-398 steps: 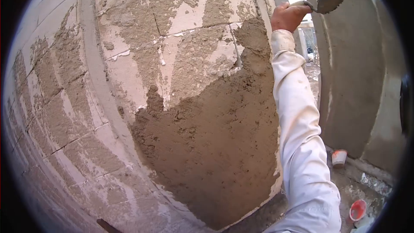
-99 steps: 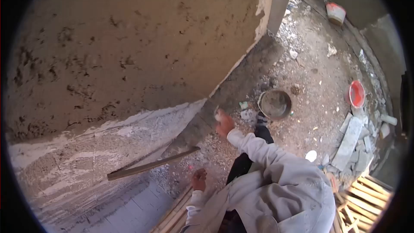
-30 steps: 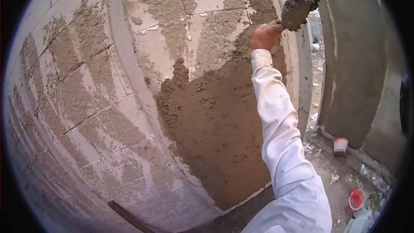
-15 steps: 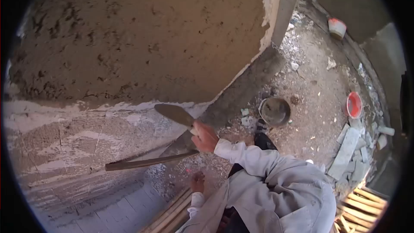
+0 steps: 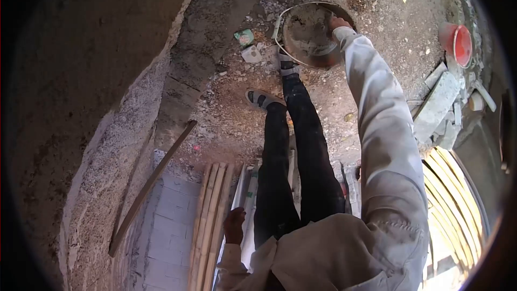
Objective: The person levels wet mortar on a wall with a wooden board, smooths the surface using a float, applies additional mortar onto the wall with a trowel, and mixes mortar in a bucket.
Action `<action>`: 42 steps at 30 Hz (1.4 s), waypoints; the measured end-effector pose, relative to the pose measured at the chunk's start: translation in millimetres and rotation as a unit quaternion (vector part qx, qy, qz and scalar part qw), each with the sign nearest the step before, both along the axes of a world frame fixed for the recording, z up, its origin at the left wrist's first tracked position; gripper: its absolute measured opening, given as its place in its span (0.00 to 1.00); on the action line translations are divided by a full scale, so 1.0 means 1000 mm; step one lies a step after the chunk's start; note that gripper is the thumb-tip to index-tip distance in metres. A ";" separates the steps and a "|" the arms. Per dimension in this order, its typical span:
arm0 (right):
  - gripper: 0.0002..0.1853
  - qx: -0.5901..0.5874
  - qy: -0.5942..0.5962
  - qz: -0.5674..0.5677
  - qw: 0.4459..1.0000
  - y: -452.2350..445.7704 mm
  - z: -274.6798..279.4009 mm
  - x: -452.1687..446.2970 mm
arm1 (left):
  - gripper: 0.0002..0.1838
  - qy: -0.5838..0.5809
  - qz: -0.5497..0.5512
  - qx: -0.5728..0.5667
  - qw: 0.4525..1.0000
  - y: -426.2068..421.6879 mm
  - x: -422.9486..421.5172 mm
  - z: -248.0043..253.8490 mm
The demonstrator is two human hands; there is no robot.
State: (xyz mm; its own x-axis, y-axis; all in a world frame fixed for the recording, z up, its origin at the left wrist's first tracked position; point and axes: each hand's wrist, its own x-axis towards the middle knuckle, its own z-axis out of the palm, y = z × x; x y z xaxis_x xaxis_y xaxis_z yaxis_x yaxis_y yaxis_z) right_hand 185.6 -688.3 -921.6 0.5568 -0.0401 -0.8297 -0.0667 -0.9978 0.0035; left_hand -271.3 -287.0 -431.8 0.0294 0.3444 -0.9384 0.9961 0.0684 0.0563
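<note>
My right hand (image 5: 339, 23) is closed at the right inner side of a round bucket (image 5: 301, 60) of grey mortar (image 5: 311, 28). Half a second ago it gripped a trowel; the blade cannot be made out now against the mortar. The bucket's wire handle (image 5: 278, 26) hangs over its left rim. Low in the view, my left hand (image 5: 234, 225) hangs beside my leg with its fingers curled in and no object visible in them.
A long wooden strip (image 5: 153, 186) leans along the rough wall (image 5: 116, 145) on the left. Poles (image 5: 209, 221) lie near my left hand. Rubble and slabs (image 5: 435, 99) lie at right, below a red bucket (image 5: 462, 46). My sandalled feet (image 5: 264, 98) stand near the mortar bucket.
My view has swung down and right, off the plastered wall. My right hand has gone from near the wall, trowel raised, into the mortar bucket. My left hand still hangs low.
</note>
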 end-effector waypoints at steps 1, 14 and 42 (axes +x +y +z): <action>0.17 0.012 -0.050 -0.055 0.997 0.022 -0.011 -0.013 | 0.14 -0.007 -0.007 0.008 1.000 0.004 0.011 -0.009; 0.19 -0.013 -0.065 -0.180 0.981 -0.013 0.013 -0.090 | 0.15 -0.030 0.025 0.001 0.999 -0.010 0.100 -0.036; 0.12 0.680 -0.092 -0.596 0.416 0.086 0.545 -0.113 | 0.14 -0.191 -0.065 0.032 0.979 0.086 -0.026 0.048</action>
State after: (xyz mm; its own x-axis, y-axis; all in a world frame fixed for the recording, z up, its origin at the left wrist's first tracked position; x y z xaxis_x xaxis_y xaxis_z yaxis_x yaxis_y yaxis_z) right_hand 72.4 -602.4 -376.4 0.8733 0.0573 -0.4838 -0.3907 0.6754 -0.6254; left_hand -296.8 -200.9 -383.4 0.4216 0.3720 -0.8270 0.9015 -0.0735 0.4265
